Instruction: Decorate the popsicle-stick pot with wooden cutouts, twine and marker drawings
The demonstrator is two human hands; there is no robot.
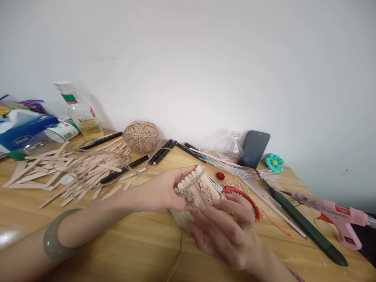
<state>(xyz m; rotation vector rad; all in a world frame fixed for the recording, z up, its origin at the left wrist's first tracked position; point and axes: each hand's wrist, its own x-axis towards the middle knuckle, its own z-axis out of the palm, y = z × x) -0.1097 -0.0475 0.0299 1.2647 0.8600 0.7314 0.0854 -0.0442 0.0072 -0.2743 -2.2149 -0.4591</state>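
A small craft-stick box point(201, 188) is tilted in the middle of the head view. Rounded stick ends line its top edge, with twine wound below them. Its face carries a grey flower with an orange centre point(189, 197) and pale petal-like pieces. My left hand point(167, 192) grips the box from the left, thumb on the front. My right hand point(229, 227) is closed with bent fingers against the lower front and right side; its fingertips partly cover the box. A twine strand point(178, 256) hangs below. Red-handled scissors point(243, 197) lie just behind my right hand.
Loose craft sticks point(91, 168), a twine ball point(141, 137) and black markers point(163, 152) spread left and back. A glass bottle point(80, 113) stands at the wall. Rightward are a phone point(254, 149), a dark green long-handled tool point(302, 219) and a pink glue gun point(331, 213).
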